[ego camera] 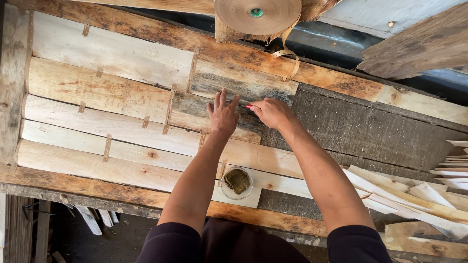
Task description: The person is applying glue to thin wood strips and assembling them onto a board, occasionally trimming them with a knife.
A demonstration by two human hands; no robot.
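Note:
My left hand [222, 114] lies flat, fingers spread, on a grey-stained veneer strip [195, 112] near the middle of a wooden bench. My right hand [271, 112] is right beside it, fingers closed on a small red-tipped tool [249, 106] whose tip touches the same strip next to my left fingers. Several pale veneer strips [97, 87] lie side by side under and left of my hands, joined by short pieces of brown paper tape [106, 148].
A large roll of brown paper tape [257, 14] sits at the bench's far edge, a loose end hanging down. A small round bowl holding a damp sponge [237, 182] rests between my forearms. Loose veneer offcuts [419, 199] pile up at the right. Rough planks frame the bench.

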